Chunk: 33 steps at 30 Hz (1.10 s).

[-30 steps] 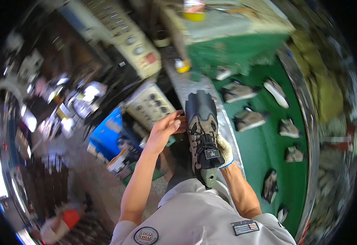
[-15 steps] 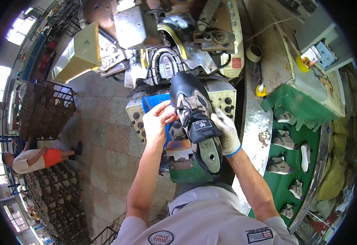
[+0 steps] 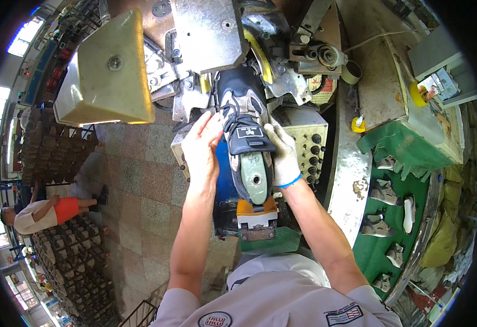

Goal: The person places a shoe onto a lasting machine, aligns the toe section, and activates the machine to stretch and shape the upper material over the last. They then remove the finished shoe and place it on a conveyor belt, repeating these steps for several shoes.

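Black and taupe, the shoe (image 3: 247, 140) is pointing toe-first into the machine (image 3: 205, 32) at twelve o'clock; my gloved right hand (image 3: 282, 155) is gripping its three-o'clock side, my left hand (image 3: 201, 150) is resting open-fingered along nine, apparently keeping it straight.

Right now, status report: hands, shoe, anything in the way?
Left hand open at the near side of the shoe; gloved right hand holding its right side. Toe pointing into the machine. Metal plates flank the toe.
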### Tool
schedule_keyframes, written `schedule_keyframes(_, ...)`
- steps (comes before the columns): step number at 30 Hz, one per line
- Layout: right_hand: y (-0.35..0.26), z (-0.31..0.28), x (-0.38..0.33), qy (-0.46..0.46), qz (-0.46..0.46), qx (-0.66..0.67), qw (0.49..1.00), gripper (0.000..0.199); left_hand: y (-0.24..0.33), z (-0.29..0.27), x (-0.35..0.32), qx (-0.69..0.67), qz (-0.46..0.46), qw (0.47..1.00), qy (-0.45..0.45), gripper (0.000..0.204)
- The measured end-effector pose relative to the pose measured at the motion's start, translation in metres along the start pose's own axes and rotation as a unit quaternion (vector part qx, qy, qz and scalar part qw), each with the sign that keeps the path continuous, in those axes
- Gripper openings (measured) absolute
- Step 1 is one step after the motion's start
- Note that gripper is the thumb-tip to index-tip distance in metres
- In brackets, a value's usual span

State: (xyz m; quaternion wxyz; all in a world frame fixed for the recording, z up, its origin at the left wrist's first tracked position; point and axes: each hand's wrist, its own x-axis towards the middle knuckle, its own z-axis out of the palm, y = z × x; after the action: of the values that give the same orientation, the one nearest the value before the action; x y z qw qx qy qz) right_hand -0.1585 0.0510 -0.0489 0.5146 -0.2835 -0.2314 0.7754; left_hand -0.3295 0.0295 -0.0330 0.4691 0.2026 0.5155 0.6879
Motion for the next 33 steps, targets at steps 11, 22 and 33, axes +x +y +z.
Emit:
schedule_keyframes(11,0.023,-0.021,0.014,0.058,-0.014,-0.086,0.994,0.036,-0.051,0.0,-0.03,-0.019,-0.171,0.985,-0.015,0.053)
schedule_keyframes(22,0.039,-0.026,0.018,0.076,-0.022,-0.095,0.992,0.033,-0.065,-0.012,-0.014,0.064,-0.09,0.993,-0.032,0.048)
schedule_keyframes(33,0.047,-0.016,0.022,0.103,-0.06,-0.113,0.986,0.031,-0.059,-0.028,-0.002,0.207,0.02,0.972,-0.11,0.031)
